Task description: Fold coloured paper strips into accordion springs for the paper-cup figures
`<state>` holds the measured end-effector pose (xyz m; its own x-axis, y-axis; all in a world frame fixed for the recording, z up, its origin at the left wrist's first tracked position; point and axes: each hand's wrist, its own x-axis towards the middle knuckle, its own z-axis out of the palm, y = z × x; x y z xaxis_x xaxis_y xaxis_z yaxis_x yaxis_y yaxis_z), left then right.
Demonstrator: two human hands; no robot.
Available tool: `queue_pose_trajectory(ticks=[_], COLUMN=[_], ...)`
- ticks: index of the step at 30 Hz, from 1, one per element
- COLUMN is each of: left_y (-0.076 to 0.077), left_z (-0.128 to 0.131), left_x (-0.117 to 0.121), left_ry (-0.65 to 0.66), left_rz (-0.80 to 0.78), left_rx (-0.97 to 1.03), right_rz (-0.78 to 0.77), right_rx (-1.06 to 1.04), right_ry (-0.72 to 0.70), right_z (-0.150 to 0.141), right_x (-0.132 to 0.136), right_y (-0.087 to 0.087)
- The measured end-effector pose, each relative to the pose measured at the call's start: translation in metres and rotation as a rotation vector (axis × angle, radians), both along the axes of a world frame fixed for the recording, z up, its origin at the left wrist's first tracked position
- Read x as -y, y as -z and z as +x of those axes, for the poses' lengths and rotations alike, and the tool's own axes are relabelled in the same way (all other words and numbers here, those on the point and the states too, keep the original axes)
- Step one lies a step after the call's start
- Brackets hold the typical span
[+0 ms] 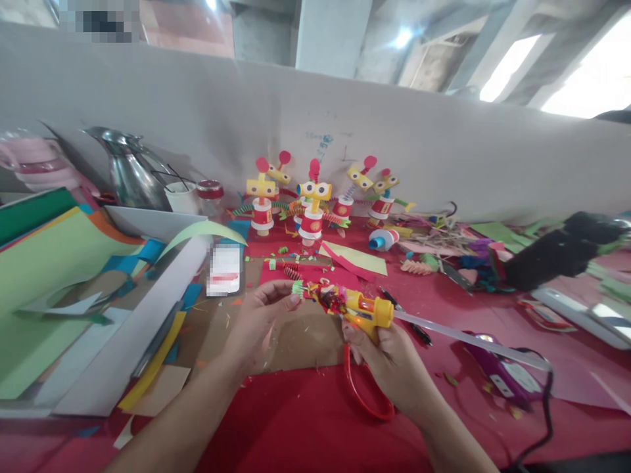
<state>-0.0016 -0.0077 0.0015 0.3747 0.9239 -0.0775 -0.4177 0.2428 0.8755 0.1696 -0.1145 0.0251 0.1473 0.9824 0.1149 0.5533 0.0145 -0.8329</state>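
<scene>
My right hand (374,345) is closed around a yellow hot glue gun (367,309), its nozzle pointing left. A long translucent glue stick (473,340) sticks out of its back, and an orange light glows on its side. Bits of colored scrap cling around the nozzle end. Between the thumb and fingers of my left hand (269,312) is a small green paper piece (297,288), right by the nozzle tip; whether they touch I cannot tell. Below both hands lies a brown board (300,338). A red coiled paper strip (292,270) rests just beyond.
Several paper-and-cup figures (310,220) stand along the white partition (197,98). Colored paper sheets (44,282) fill the left side, near a metal jug (131,164). At right are a black pen (419,332), a purple device (503,371) with a cord, and paper scraps.
</scene>
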Motion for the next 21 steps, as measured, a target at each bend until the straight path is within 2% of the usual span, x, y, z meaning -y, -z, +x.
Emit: queue_pose_trajectory(ticks=[8, 14, 17, 21], left_y=[0.001, 0.003, 0.003, 0.002], left_z=[-0.002, -0.002, -0.001, 0.0], left_x=[-0.001, -0.001, -0.001, -0.001], left_ry=[-0.017, -0.005, -0.009, -0.019], left_rz=[0.097, 0.11, 0.113, 0.108], left_rx=[-0.151, -0.144, -0.14, -0.133], right_rz=[0.017, 0.006, -0.001, -0.022], right_rx=[0.064, 0.056, -0.026, -0.261], right_ry=[0.019, 0.006, 0.019, 0.086], right_z=[0.001, 0.0, 0.004, 0.022], right_x=[-0.004, -0.001, 0.001, 0.0], right_y=[0.003, 0.002, -0.001, -0.005])
